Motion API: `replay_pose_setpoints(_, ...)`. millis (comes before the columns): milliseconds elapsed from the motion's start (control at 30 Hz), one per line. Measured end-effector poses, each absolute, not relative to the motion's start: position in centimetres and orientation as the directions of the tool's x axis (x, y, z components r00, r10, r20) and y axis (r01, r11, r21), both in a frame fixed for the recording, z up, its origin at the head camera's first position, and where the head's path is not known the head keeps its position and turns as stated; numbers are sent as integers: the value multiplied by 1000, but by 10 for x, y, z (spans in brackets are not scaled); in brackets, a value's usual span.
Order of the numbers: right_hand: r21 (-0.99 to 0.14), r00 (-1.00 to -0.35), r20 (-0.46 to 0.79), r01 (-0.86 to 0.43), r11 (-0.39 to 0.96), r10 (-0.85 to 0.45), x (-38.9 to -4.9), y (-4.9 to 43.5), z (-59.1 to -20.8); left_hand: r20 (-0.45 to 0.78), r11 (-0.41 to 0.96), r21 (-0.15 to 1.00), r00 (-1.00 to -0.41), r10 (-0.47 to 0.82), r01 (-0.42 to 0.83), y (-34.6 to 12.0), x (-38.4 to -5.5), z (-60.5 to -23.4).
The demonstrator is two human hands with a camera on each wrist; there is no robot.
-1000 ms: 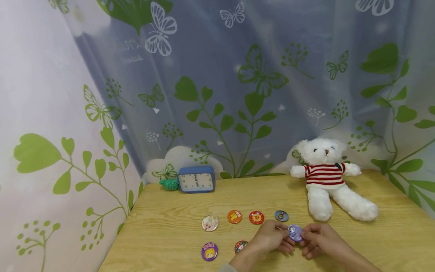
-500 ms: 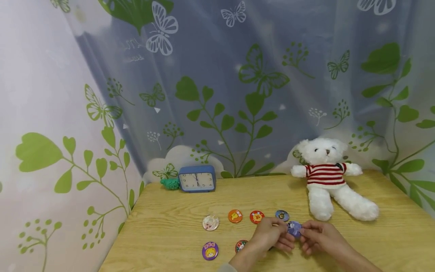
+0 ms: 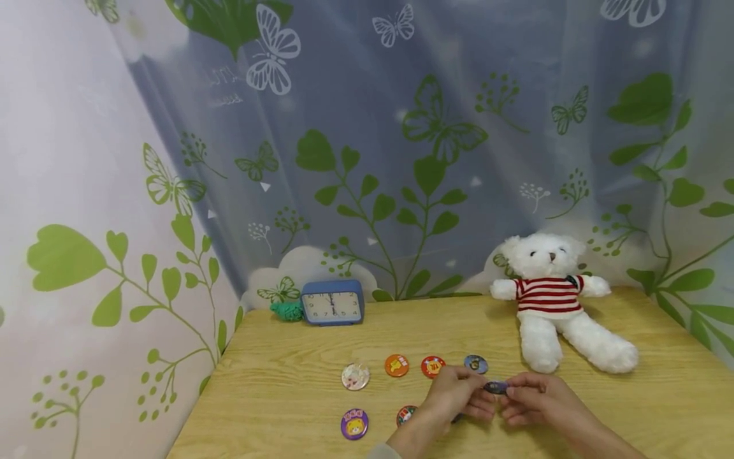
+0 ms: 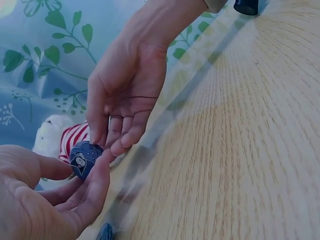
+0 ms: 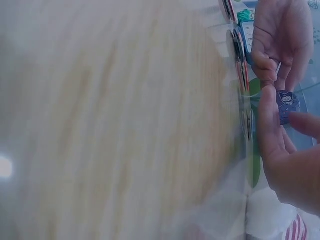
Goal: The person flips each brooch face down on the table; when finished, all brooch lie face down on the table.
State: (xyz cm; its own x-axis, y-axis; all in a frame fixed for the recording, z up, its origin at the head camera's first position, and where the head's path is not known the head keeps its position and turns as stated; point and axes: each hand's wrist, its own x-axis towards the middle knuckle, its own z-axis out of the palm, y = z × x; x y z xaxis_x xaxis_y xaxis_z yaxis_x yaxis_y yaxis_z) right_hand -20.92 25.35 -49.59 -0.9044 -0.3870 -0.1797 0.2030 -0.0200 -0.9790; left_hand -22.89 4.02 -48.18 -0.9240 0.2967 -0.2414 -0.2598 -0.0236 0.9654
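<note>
A round purple badge (image 3: 496, 387) with a cartoon figure is held between both hands, just above the table and tilted nearly edge-on in the head view. My left hand (image 3: 457, 396) pinches its left edge. The right hand (image 3: 536, 400) pinches the opposite edge with thumb and fingers. In the left wrist view the badge (image 4: 85, 159) shows its dark printed face. Behind the hands lies a blue badge (image 3: 476, 364), with a red badge (image 3: 432, 366) to its left. A red-and-green badge (image 3: 406, 415) is partly hidden by my left forearm.
An orange badge (image 3: 396, 365), a pale badge (image 3: 355, 376) and a purple bear badge (image 3: 354, 424) lie on the wooden table (image 3: 275, 382). At the back stand a blue clock (image 3: 332, 303) and a green object (image 3: 287, 310). A white teddy bear (image 3: 549, 299) sits back right.
The badge has tipped in my fingers, from showing its purple face to nearly edge-on. Both hands have stayed in almost the same place.
</note>
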Motion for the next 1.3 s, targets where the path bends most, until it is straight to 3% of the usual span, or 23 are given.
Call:
replay_pose_setpoints(200,-970,-896,-209,239,-29,-392,-211,256,-495,-225,-38,969,-934,279,-245,41,-228,-483)
replay_pose_setpoints(633,-993,-935,-120,120,19,-335,-210,246,-499,-203,-24,976,-951,232,-214,45,-228,-486)
replay_pose_setpoints(867,-991,-949,-136,130,41,-284,-211,244,-501,-163,-1,986,-967,195,-167,47,-228,-486)
replay_pose_setpoints(1300,-985,-966,-130,99,143,-223,-209,243,-500,-203,12,979,-959,200,-205,49,-224,-481)
